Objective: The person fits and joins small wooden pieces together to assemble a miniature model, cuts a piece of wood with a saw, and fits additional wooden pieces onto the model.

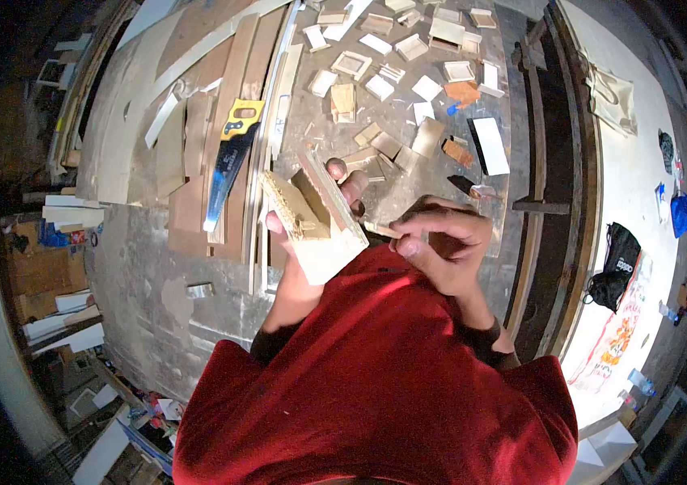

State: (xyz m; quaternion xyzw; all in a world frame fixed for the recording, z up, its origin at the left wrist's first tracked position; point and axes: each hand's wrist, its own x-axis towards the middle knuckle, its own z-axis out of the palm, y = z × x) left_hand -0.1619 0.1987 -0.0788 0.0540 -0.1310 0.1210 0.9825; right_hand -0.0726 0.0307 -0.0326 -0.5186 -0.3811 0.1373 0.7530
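Note:
My left hand [352,187] is wrapped round a small wooden box piece [329,257], tilted in front of my chest. Its rough, chipped edge faces up and left, and my fingers show past the far side. Pinched between the thumb and fingers of my right hand [447,240] is a thin wooden stick [381,230]. The stick's tip is close beside the box's right edge; whether they touch I cannot tell. Beyond my hands, small wooden offcuts [385,144] lie on the work surface.
A handsaw [234,153] with a yellow handle rests on long boards [198,162] to the left. Many small wooden boxes [352,64] are scattered farther off. On the right, past a dark gap with wooden beams [549,226], a white table [634,186] carries a black bag [614,271].

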